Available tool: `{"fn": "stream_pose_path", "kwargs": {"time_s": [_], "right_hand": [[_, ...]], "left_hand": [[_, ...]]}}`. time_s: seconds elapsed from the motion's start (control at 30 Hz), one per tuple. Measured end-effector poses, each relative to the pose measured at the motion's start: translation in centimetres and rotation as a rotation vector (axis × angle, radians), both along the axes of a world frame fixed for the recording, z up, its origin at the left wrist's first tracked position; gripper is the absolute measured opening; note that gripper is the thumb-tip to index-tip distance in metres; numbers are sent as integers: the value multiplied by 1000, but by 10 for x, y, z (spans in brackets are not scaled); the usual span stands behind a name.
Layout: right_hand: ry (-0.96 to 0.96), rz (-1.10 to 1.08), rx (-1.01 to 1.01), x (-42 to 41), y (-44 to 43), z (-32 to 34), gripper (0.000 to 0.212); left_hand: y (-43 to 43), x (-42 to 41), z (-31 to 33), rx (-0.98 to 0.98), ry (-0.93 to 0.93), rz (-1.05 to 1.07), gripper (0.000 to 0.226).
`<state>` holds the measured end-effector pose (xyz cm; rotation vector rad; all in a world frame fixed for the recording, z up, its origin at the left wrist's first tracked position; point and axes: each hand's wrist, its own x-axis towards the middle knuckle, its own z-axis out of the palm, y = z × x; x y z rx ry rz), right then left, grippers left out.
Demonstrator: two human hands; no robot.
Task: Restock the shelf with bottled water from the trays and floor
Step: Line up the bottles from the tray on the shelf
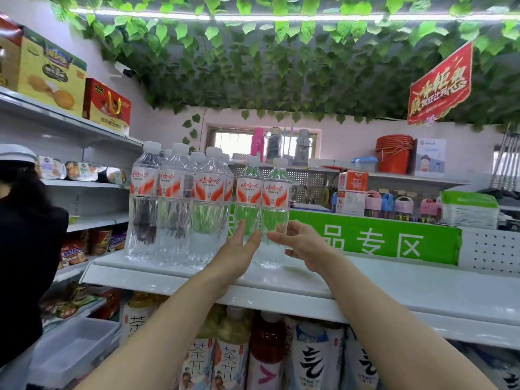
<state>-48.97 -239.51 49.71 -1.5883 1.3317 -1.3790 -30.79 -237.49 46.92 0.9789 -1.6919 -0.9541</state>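
Observation:
Several clear water bottles with red-and-white labels stand upright on the white top shelf (365, 280). A cluster of them (174, 204) fills the shelf's left end. Two more stand just right of it: one bottle (249, 192) and the rightmost bottle (275, 209). My left hand (239, 249) reaches up with straight fingers that touch the lower part of the left one of this pair. My right hand (301, 243) sits at the base of the rightmost bottle, thumb and fingers loosely curved beside it; whether they clasp it is unclear.
A green sign (374, 240) runs along the back of the shelf. Tea and drink bottles (267, 350) fill the shelf below. A person in dark clothes (22, 249) stands at the left, by shelves of snacks. A clear plastic bin (70, 350) lies low on the left.

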Motion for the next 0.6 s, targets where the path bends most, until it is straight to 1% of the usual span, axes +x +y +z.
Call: {"fn": "stream_pose_path", "kwargs": {"time_s": [0.27, 0.4, 0.47, 0.57, 0.6], "right_hand": [[50, -5, -20, -2, -4, -2, 28], [140, -24, -34, 1, 6, -2, 35], [173, -58, -18, 4, 18, 0, 44], [243, -203, 2, 9, 44, 1, 72], [268, -242, -3, 12, 56, 2, 76]], "left_hand": [[-1, -5, -2, -2, -76, 58, 75], [4, -6, -3, -12, -120, 85, 78], [11, -5, -4, -18, -125, 87, 78], [28, 2, -6, -20, -137, 105, 79], [35, 6, -7, -30, -139, 114, 78]]}}
